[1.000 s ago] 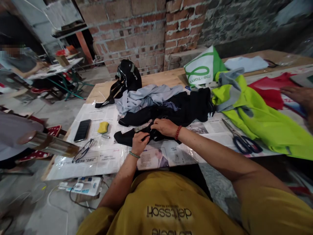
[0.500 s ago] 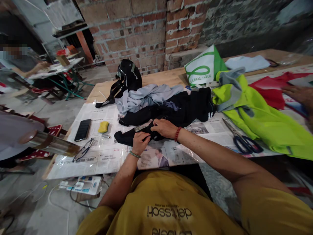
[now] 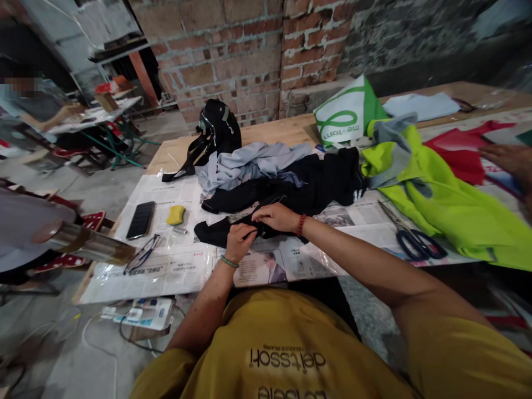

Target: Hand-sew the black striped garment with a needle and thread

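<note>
A black garment [image 3: 328,180] lies bunched across the newspaper in front of me, with one long narrow part stretching left. My left hand [image 3: 240,242] is closed, its fingertips pinching the edge of that narrow part. Just right of it, my right hand [image 3: 277,218] bends over the same cloth, thumb and fingers drawn together close to the left fingertips. Whatever sits between the right fingertips is too small to make out. A fine pale thread [image 3: 279,200] shows above the right hand. Behind the black cloth lies a crumpled light grey garment [image 3: 253,163].
Dark-handled scissors [image 3: 413,235] and a neon yellow garment [image 3: 449,188] lie right. A phone [image 3: 141,220], yellow sponge [image 3: 175,214], glasses [image 3: 143,255] and bottle [image 3: 89,244] are left. A black bag [image 3: 220,127] and green-white bag [image 3: 349,111] stand behind. Another person's hand [image 3: 507,160] reaches in right.
My right hand has shifted slightly left and down, its fingers now closer to the left hand's fingertips. The left hand has stayed almost still on the black cloth.
</note>
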Available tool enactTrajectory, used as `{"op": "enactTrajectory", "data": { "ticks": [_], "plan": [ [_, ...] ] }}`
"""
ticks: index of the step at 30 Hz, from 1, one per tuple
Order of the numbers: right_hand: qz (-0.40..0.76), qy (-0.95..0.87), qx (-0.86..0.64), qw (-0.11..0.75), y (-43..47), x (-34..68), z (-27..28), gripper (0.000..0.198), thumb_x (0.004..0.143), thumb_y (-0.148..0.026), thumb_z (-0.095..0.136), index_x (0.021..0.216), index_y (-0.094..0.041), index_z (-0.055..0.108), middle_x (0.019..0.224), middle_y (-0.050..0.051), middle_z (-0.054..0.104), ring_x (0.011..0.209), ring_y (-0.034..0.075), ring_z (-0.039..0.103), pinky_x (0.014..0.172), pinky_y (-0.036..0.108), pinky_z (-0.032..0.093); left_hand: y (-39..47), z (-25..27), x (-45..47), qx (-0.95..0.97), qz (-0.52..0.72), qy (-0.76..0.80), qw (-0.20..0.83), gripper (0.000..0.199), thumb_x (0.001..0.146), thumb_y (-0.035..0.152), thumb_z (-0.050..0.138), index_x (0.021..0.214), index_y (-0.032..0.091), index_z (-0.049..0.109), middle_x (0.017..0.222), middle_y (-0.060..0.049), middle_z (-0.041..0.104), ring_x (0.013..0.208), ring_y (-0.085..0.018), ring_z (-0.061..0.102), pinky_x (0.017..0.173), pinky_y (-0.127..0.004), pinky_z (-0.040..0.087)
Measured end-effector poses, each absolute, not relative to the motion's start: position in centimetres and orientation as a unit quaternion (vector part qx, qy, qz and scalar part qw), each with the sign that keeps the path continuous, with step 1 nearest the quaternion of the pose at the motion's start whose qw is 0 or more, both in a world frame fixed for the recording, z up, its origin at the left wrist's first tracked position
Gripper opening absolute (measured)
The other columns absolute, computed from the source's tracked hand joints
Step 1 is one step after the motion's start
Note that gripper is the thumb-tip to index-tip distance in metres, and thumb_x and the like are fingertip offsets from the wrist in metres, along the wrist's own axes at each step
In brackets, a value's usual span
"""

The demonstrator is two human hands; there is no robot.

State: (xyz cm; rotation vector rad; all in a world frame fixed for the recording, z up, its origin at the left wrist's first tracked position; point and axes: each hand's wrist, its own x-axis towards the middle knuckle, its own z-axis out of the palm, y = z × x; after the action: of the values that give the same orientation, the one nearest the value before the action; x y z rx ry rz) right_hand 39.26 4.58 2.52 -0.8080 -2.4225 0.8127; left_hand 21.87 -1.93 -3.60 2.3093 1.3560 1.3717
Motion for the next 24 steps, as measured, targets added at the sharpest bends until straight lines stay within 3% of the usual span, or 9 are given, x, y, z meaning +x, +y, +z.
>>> {"op": "enactTrajectory", "data": {
  "ticks": [6,11,14,19,24],
  "plan": [
    [0.480,-0.743,-0.402,0.237,4.4,37.8,2.0,0.018,0.072,-0.008,0.053,0.081,-0.015,0.067,0.061,-0.003,0.064,0.059,0.009,0.059,0.059,0.020,0.046,-2.0,-3.5,21.9,0.770,0.455,0.440,0.072,0.011,0.078,0.014,0.060,0.083,0.019,0.068,0.078,-0.003,0.068,0.074,-0.014,0.061,0.073,-0.029,0.045],
    [0.551,-0.657,-0.445,0.256,4.3,37.2,1.9,0.009,0.073,-0.009,0.055,0.079,-0.015,0.058,0.058,-0.004,0.062,0.047,0.008,0.055,0.049,0.018,0.043,-2.1,-3.5,21.9,0.772,0.453,0.440,0.073,0.010,0.079,0.015,0.059,0.084,0.020,0.068,0.079,-0.003,0.068,0.075,-0.014,0.061,0.072,-0.029,0.045],
    [0.504,-0.689,-0.460,0.245,4.3,37.3,2.2,0.010,0.078,-0.015,0.053,0.068,-0.015,0.055,0.058,-0.003,0.060,0.046,0.007,0.053,0.048,0.018,0.040,-2.0,-3.6,21.8,0.775,0.451,0.436,0.072,0.010,0.080,0.017,0.059,0.084,0.020,0.067,0.079,-0.003,0.068,0.076,-0.014,0.061,0.073,-0.029,0.045],
    [0.333,-0.781,-0.471,0.240,4.3,37.4,2.4,0.021,0.079,-0.020,0.055,0.058,-0.015,0.052,0.054,-0.004,0.052,0.052,0.007,0.046,0.053,0.019,0.032,-2.0,-3.7,21.8,0.776,0.456,0.430,0.068,0.010,0.082,0.017,0.057,0.084,0.019,0.066,0.078,-0.003,0.068,0.076,-0.015,0.060,0.073,-0.029,0.044],
    [0.292,-0.811,-0.457,0.220,3.9,37.1,2.3,0.024,0.079,-0.018,0.053,0.056,-0.015,0.050,0.057,-0.003,0.051,0.056,0.007,0.042,0.055,0.020,0.029,-2.2,-3.6,22.0,0.777,0.452,0.432,0.070,0.010,0.082,0.017,0.056,0.084,0.019,0.066,0.077,-0.002,0.068,0.076,-0.015,0.060,0.073,-0.030,0.043]
  ]
}}
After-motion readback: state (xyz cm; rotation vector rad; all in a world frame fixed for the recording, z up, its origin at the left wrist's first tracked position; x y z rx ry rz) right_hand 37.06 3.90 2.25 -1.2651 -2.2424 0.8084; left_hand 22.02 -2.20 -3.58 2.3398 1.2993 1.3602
